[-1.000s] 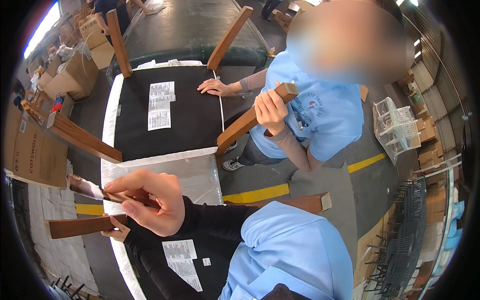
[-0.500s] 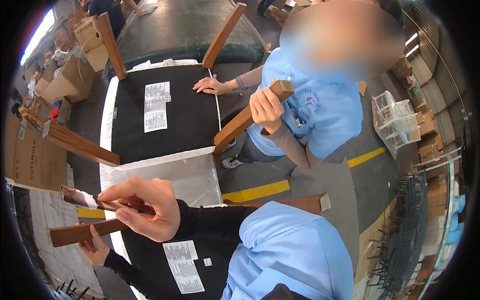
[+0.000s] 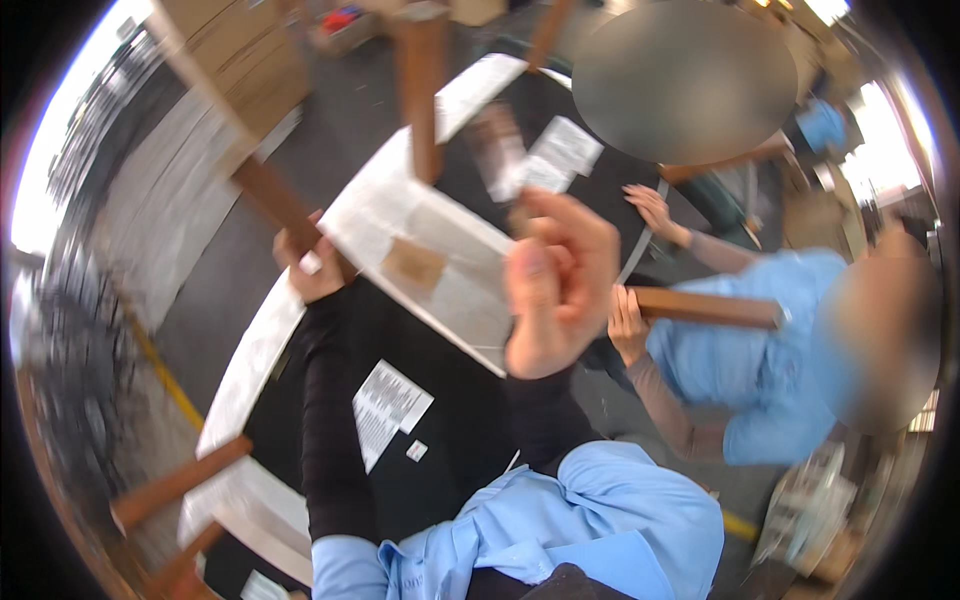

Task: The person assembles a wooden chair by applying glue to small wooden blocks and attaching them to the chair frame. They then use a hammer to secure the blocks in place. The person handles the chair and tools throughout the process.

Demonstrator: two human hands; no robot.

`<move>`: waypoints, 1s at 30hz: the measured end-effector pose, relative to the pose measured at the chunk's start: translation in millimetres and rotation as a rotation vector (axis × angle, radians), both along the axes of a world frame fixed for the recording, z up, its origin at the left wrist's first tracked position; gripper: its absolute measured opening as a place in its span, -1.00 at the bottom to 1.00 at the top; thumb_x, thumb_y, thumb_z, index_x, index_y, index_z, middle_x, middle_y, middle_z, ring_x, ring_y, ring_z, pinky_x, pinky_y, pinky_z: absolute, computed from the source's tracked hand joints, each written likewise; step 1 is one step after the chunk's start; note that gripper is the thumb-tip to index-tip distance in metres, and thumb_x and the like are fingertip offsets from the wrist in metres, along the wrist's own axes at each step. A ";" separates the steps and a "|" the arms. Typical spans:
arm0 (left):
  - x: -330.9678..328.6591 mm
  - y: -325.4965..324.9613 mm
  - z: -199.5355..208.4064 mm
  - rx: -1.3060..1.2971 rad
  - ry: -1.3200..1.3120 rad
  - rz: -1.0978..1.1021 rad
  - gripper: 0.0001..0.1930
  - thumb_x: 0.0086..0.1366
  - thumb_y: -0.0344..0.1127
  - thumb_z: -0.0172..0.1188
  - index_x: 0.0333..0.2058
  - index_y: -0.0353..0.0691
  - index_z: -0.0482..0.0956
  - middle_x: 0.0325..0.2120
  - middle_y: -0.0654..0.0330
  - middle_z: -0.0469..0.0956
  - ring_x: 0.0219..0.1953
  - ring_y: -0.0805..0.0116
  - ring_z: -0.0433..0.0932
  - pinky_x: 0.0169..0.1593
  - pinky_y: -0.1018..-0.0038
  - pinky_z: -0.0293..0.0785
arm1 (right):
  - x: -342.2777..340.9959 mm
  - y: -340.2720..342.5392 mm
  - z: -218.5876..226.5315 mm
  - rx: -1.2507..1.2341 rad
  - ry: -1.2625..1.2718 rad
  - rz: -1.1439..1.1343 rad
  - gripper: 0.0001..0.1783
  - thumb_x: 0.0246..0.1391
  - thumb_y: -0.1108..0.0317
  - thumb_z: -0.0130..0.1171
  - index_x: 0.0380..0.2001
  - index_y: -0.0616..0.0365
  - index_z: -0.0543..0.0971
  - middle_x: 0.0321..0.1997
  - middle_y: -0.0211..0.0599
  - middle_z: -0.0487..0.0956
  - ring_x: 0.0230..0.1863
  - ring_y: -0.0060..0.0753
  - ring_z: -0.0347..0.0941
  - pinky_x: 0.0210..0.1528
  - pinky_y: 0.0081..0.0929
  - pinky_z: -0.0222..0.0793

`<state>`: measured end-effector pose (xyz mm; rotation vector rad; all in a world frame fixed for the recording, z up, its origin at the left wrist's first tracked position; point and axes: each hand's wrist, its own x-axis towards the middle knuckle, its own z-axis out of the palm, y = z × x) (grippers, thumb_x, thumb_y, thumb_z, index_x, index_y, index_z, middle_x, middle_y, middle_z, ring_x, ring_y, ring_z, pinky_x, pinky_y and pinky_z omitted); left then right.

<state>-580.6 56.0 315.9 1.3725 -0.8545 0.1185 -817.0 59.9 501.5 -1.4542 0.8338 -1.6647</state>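
My left hand (image 3: 318, 270) is closed round a brown wooden leg (image 3: 272, 203) at the corner of an upturned seat. The seat's black underside (image 3: 460, 345) bears a white printed label (image 3: 395, 400) and has a white edge. Raised over the gap between two such seats, my right hand (image 3: 570, 290) has its fingers pinched together. From them sticks a thin brush-like tool (image 3: 497, 140), brown with a pale part and smeared by motion. A second black-bottomed seat (image 3: 600, 110) lies beyond, with another upright leg (image 3: 424, 100) near my right hand.
On the right, a person in a light blue shirt (image 3: 700, 330) grips a wooden leg (image 3: 710, 307) and rests the other hand on the far seat. More wooden legs (image 3: 185, 482) stick out at lower left. Cardboard boxes (image 3: 250, 60) stand at upper left.
The view has swung round, turning the whole scene. My right hand, earlier above the leg in my left hand, is now away from it to the right, still with the brush-like tool.
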 end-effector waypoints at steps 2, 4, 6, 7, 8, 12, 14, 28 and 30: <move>8.1 -1.9 -20.1 0.092 -0.005 0.089 -0.35 0.23 -0.12 0.27 0.18 -0.38 0.29 -0.09 -0.15 0.54 -0.03 0.02 0.56 0.04 0.30 0.44 | 11.7 -4.1 7.3 -0.139 0.064 -0.017 -0.68 0.01 0.53 0.28 -0.10 0.20 0.62 -0.25 -0.33 0.60 -0.49 -0.73 0.36 -0.47 -0.74 0.23; 13.1 -1.5 -24.5 0.033 -0.053 0.059 -0.34 0.24 -0.16 0.29 0.18 -0.43 0.27 -0.07 -0.18 0.50 -0.05 -0.01 0.56 0.00 0.30 0.46 | 26.6 -5.1 17.2 -0.230 0.281 0.054 -0.70 -0.05 0.53 0.34 -0.17 0.21 0.66 -0.37 -0.32 0.61 -0.51 -0.67 0.42 -0.47 -0.72 0.30; 5.1 2.2 -17.9 0.079 -0.031 0.090 -0.36 0.23 -0.24 0.32 0.18 -0.42 0.25 -0.08 -0.14 0.49 -0.06 0.03 0.55 -0.01 0.33 0.46 | 44.9 -7.2 27.3 -0.368 0.430 0.059 -0.71 -0.08 0.53 0.36 -0.20 0.20 0.68 -0.43 -0.32 0.60 -0.54 -0.62 0.45 -0.48 -0.68 0.34; 5.1 2.0 -18.4 0.048 -0.071 0.118 -0.37 0.23 -0.25 0.32 0.17 -0.40 0.27 -0.08 -0.13 0.49 -0.08 0.02 0.55 -0.01 0.33 0.47 | 52.9 -5.9 34.1 -0.435 0.505 0.037 -0.71 -0.09 0.53 0.37 -0.20 0.19 0.68 -0.44 -0.32 0.61 -0.56 -0.60 0.46 -0.49 -0.65 0.36; 6.4 2.0 -18.5 0.018 -0.113 0.143 -0.38 0.22 -0.25 0.33 0.15 -0.39 0.28 -0.09 -0.11 0.49 -0.10 0.02 0.55 -0.01 0.33 0.47 | 61.4 -4.9 41.6 -0.503 0.574 0.012 -0.70 -0.10 0.53 0.38 -0.20 0.17 0.69 -0.45 -0.33 0.61 -0.58 -0.57 0.47 -0.51 -0.61 0.38; 1.2 -0.4 -12.0 -0.029 -0.148 0.120 -0.38 0.12 -0.31 0.39 0.11 -0.36 0.32 -0.18 -0.07 0.49 -0.17 -0.03 0.52 -0.07 0.29 0.46 | 82.6 -9.7 54.6 -0.621 0.626 -0.001 -0.71 -0.11 0.53 0.39 -0.22 0.14 0.69 -0.47 -0.37 0.60 -0.59 -0.58 0.47 -0.52 -0.61 0.38; 0.8 -1.1 -11.3 -0.051 -0.153 0.109 -0.39 0.12 -0.29 0.39 0.10 -0.36 0.33 -0.20 -0.04 0.50 -0.21 -0.02 0.51 -0.10 0.29 0.46 | 91.2 -8.8 61.3 -0.611 0.697 0.020 -0.71 -0.12 0.53 0.39 -0.23 0.13 0.70 -0.49 -0.39 0.59 -0.59 -0.58 0.47 -0.52 -0.61 0.37; 9.4 2.1 -7.4 -0.085 -0.162 0.101 -0.38 0.08 -0.23 0.41 0.09 -0.26 0.37 -0.39 0.07 0.45 -0.37 0.11 0.45 -0.23 0.30 0.44 | 135.9 -5.7 70.1 -0.829 0.877 -0.044 -0.80 -0.03 0.45 0.38 -0.26 0.11 0.72 -0.50 -0.41 0.61 -0.50 -0.65 0.48 -0.41 -0.67 0.35; 9.6 2.3 -7.6 -0.084 -0.162 0.100 -0.38 0.09 -0.23 0.41 0.09 -0.26 0.37 -0.40 0.08 0.44 -0.38 0.12 0.45 -0.24 0.30 0.43 | 136.6 -7.5 69.1 -0.839 0.887 -0.041 -0.80 -0.02 0.44 0.38 -0.25 0.11 0.72 -0.49 -0.41 0.62 -0.49 -0.64 0.49 -0.41 -0.67 0.35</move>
